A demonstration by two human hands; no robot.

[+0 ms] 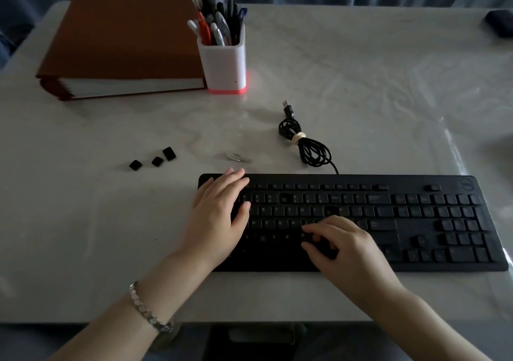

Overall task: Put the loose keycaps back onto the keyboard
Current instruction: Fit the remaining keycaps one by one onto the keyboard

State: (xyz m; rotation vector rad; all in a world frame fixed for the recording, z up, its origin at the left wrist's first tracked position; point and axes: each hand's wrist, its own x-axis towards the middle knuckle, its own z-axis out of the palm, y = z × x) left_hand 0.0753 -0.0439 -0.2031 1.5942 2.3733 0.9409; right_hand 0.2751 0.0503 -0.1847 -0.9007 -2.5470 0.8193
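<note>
Three keycaps [157, 161] lie on the tabletop [83, 222], left of the keyboard [416, 213]. They should handle light, hard and slick, and are best pinched by opposite sides. The left hand [219, 211] rests flat on the keyboard's left end. The right hand [341, 244] curls over the lower rows, perhaps pinching a cap; it is too dim to tell.

A thick brown binder [122, 41] lies at the far left corner of the counter [361, 69], its page edges facing the near edge. Just beside its right end stands 1 white pen holder [223, 63] with a red-lit base, packed with pens [219, 19]. A small silvery thing [238, 157], perhaps bent wire, lies mid-counter. A dark object [501, 23] sits at the far right corner.
</note>
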